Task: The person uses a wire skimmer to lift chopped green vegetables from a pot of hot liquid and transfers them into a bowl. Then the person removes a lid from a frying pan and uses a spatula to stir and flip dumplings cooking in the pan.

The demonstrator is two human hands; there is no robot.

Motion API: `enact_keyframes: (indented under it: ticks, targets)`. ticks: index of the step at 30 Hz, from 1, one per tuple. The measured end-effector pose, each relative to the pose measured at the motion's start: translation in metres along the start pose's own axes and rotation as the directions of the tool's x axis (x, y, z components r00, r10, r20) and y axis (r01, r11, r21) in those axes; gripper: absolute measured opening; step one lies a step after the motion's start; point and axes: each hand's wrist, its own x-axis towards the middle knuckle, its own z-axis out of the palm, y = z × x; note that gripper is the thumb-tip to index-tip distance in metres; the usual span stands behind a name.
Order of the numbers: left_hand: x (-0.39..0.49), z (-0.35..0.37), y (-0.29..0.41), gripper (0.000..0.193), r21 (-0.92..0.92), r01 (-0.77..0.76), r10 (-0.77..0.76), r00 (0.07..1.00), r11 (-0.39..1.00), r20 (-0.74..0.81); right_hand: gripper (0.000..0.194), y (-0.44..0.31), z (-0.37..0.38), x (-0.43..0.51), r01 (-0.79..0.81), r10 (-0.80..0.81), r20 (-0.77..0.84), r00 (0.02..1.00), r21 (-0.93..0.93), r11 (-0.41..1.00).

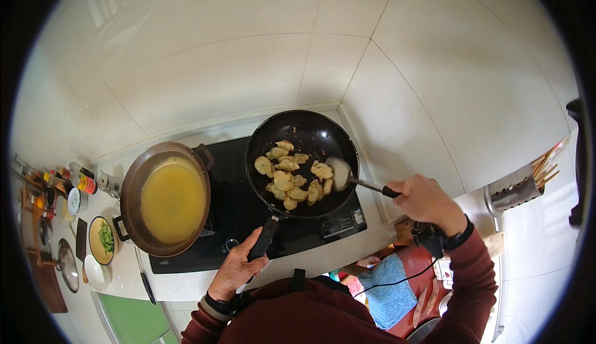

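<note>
A black wok [298, 127] sits on the right side of a black glass cooktop [228, 158]. Several browned dumplings [283, 181] lie in its left and lower part, with dark crumbs around them. My left hand [240, 262] grips the wok's black handle [264, 238] from the near side. In my right hand [421, 202] is the black grip of a metal spatula [339, 174]. The spatula's rounded blade rests low inside the wok, beside the dumplings at the right.
A wide brown pan [130, 176] of yellow liquid [173, 202] stands on the cooktop's left. Further left are a bowl of chopped greens [105, 238], a white bowl [95, 273], a knife [147, 286], a glass lid [69, 267] and condiment bottles [84, 181]. A chopstick holder [514, 194] hangs at right.
</note>
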Motion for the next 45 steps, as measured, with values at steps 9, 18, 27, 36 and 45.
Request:
enact_keyframes:
  ticks: [9,18,27,36,45]
  targets:
    - [-0.001,0.002,0.0,0.081,-0.023,0.014,-0.014,1.0,1.0,-0.012,0.042,-0.041,0.071,0.02,-0.465,0.012,0.491,0.871,0.817,0.342]
    - [0.0,-0.001,-0.002,0.083,0.009,0.01,-0.01,1.0,1.0,0.011,0.044,-0.091,0.136,0.009,-0.276,0.088,0.336,0.938,0.874,-0.399]
    - [-0.001,0.002,0.003,0.081,-0.004,-0.003,0.003,1.0,1.0,-0.015,0.049,-0.059,0.138,-0.021,0.285,-0.038,-0.568,0.822,0.354,0.89]
    - [-0.001,0.002,0.003,0.082,-0.017,-0.011,0.011,1.0,1.0,-0.01,0.055,-0.07,0.111,-0.033,0.078,-0.005,-0.589,0.808,0.099,0.992]
    - [-0.001,0.002,0.004,0.081,-0.003,0.008,-0.008,1.0,1.0,-0.02,0.058,-0.077,0.139,-0.009,-0.087,0.088,-0.429,0.899,0.023,0.996]
